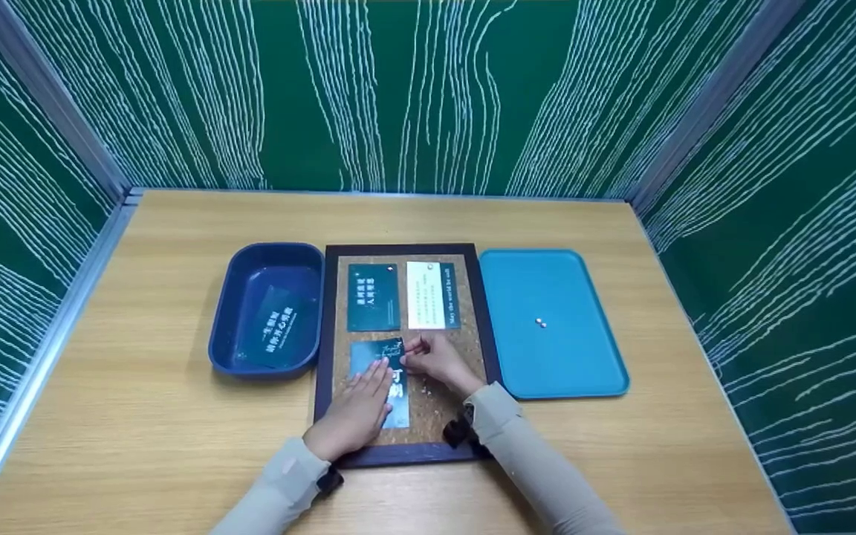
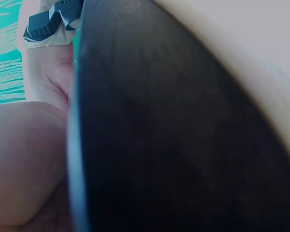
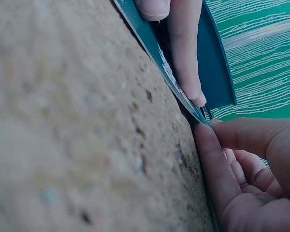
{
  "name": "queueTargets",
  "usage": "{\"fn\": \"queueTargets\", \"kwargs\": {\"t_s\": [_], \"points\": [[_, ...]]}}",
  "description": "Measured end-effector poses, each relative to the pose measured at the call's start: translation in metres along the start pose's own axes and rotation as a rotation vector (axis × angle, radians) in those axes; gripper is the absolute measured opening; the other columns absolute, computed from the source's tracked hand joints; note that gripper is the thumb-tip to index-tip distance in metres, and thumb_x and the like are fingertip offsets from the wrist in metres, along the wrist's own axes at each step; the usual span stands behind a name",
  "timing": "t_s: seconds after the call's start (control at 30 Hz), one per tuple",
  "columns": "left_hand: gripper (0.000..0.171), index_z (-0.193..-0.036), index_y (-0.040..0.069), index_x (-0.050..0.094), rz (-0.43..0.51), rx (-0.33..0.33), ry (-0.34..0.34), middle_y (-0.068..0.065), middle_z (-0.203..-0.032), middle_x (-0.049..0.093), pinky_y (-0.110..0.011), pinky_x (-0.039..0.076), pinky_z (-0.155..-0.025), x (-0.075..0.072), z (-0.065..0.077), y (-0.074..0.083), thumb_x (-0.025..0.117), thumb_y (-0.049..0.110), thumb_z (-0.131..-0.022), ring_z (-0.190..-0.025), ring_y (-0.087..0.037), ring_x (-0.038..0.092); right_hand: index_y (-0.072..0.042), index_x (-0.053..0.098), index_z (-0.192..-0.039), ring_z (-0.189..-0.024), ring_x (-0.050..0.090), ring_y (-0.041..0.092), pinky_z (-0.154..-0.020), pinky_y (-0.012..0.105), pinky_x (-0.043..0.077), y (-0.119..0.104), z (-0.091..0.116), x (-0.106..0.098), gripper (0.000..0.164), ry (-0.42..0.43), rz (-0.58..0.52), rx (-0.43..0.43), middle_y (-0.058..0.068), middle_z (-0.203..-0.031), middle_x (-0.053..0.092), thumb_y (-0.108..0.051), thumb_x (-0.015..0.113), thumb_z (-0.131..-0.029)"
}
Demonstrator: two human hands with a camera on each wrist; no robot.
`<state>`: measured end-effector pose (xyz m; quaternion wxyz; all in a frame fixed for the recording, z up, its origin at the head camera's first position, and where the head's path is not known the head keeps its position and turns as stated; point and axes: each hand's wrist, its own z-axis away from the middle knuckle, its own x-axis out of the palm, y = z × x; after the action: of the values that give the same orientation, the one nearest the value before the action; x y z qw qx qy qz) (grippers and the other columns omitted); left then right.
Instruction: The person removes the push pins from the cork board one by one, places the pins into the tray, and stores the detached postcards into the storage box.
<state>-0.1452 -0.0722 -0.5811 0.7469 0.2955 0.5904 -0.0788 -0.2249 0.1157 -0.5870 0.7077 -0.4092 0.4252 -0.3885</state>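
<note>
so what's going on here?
A person's left hand presses the lower card on a cork board; their right hand pinches at the card's upper-right corner. Can't tell if it holds a pin. A green card and white-and-green card sit higher up. Another card lies in the blue bin, small shiny pieces on the turquoise tray.

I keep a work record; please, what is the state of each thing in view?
Left hand: rests on lower card
Right hand: pinches that card's top right corner
Lower card: on corkboard, partly covered
Upper left card: pinned near top
Upper right card: pinned near top
Corkboard: lying flat, bearing three cards
Blue bin: open, one card visible inside
Turquoise tray: flat, bearing small shiny pieces
</note>
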Motion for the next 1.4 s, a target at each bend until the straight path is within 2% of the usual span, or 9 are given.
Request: {"fn": "queueTargets", "kwargs": {"t_s": [0.27, 0.6, 0.87, 1.03, 1.17, 1.4], "points": [[0.056, -0.149, -0.003, 0.029, 0.011, 0.022, 0.018, -0.019, -0.158, 0.021, -0.05, 0.024, -0.118, 0.0, 0.001, -0.002, 0.042, 0.025, -0.102, -0.147, -0.033, 0.021, 0.001, 0.066, -0.093, -0.066, 0.058, 0.011, -0.057, 0.02, 0.048, 0.0, -0.001, 0.002, 0.013, 0.026, 0.022, -0.018, 0.004, -0.079, 0.063, -0.006, 0.069, -0.083], [0.055, -0.149, -0.002, 0.029, 0.025, 0.036, -0.008, -0.019, -0.159, 0.02, -0.05, 0.023, -0.118, -0.003, -0.001, -0.004, 0.041, 0.024, -0.103, -0.147, -0.033, 0.021, -0.001, 0.065, -0.093, -0.067, 0.06, 0.012, -0.058, 0.021, 0.051, 0.0, -0.003, 0.001, 0.011, 0.028, 0.02, 0.012, 0.005, -0.08, 0.064, -0.007, 0.069, -0.084], [0.052, -0.15, 0.005, 0.032, 0.082, 0.051, -0.048, -0.017, -0.16, 0.018, -0.053, 0.02, -0.118, -0.016, -0.002, -0.005, 0.04, 0.027, -0.103, -0.147, -0.035, 0.017, 0.001, 0.065, -0.094, -0.066, 0.06, 0.011, -0.058, 0.021, 0.052, 0.002, -0.003, 0.002, 0.011, 0.028, -0.007, 0.013, 0.004, -0.079, 0.063, -0.004, 0.068, -0.084], [0.051, -0.15, 0.007, 0.032, 0.122, 0.054, -0.006, -0.016, -0.159, 0.02, -0.054, 0.017, -0.119, -0.034, -0.002, -0.012, 0.041, 0.027, -0.103, -0.147, -0.035, 0.016, -0.001, 0.065, -0.092, -0.065, 0.058, 0.01, -0.057, 0.02, 0.049, 0.002, -0.002, 0.002, 0.01, 0.034, -0.002, 0.0, 0.001, -0.076, 0.061, -0.005, 0.068, -0.083], [0.052, -0.15, 0.007, 0.032, 0.147, 0.064, 0.075, -0.016, -0.159, 0.02, -0.055, 0.018, -0.118, -0.048, -0.002, -0.022, 0.043, 0.026, -0.103, -0.147, -0.037, 0.019, -0.002, 0.065, -0.089, -0.064, 0.055, 0.009, -0.055, 0.02, 0.046, 0.003, -0.002, 0.002, 0.01, 0.042, -0.009, -0.014, -0.001, -0.074, 0.061, -0.007, 0.07, -0.081], [0.054, -0.153, 0.015, 0.023, 0.24, 0.032, 0.159, -0.007, -0.16, 0.014, -0.051, 0.013, -0.12, -0.073, -0.001, -0.042, 0.036, 0.034, -0.104, -0.148, -0.032, 0.016, -0.003, 0.066, -0.089, -0.065, 0.055, 0.01, -0.055, 0.02, 0.045, 0.002, -0.001, 0.001, 0.01, 0.049, -0.001, -0.002, 0.001, -0.077, 0.062, -0.008, 0.071, -0.082]]}}
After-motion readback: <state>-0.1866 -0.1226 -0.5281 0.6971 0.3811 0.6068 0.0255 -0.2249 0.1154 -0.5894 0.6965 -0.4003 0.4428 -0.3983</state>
